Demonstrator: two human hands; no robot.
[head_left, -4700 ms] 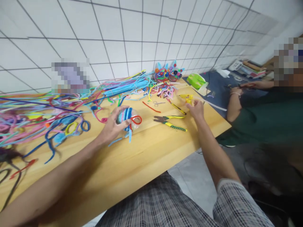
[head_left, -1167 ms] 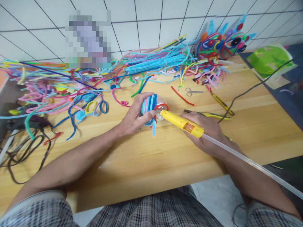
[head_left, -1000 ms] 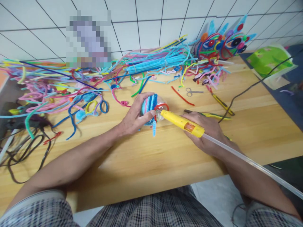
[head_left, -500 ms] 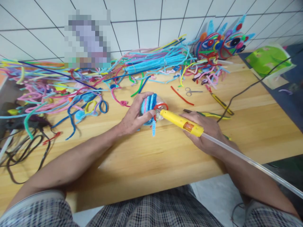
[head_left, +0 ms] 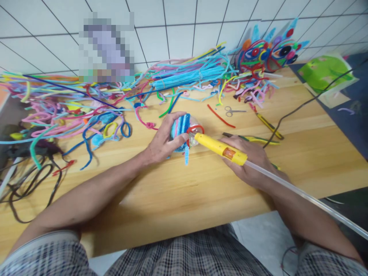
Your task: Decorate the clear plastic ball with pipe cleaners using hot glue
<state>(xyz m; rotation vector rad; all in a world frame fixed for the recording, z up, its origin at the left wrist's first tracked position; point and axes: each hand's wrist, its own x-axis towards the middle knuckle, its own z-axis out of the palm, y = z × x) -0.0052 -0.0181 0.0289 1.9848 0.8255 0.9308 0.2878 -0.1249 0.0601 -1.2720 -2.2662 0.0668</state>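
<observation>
My left hand (head_left: 165,142) is wrapped round a small clear plastic piece (head_left: 181,126) covered in blue, pink and light-blue pipe cleaner stripes. A red pipe cleaner ring (head_left: 202,128) lies on its bare clear end, and a light-blue tip (head_left: 186,156) sticks out toward me. In my right hand (head_left: 250,159) is a yellow hot glue gun (head_left: 212,145), a long clear glue stick (head_left: 304,196) running out of its back. The gun's nozzle meets the craft beside my left thumb; whether it touches cannot be told.
Loose pipe cleaners (head_left: 57,115) and bundled blue ones (head_left: 189,74) line the wall side. Small scissors (head_left: 234,111), a yellow utility knife (head_left: 270,125) and pliers (head_left: 258,140) lie right. A black cord (head_left: 299,105) crosses there. Two decorated crafts (head_left: 283,53) stand at the back right.
</observation>
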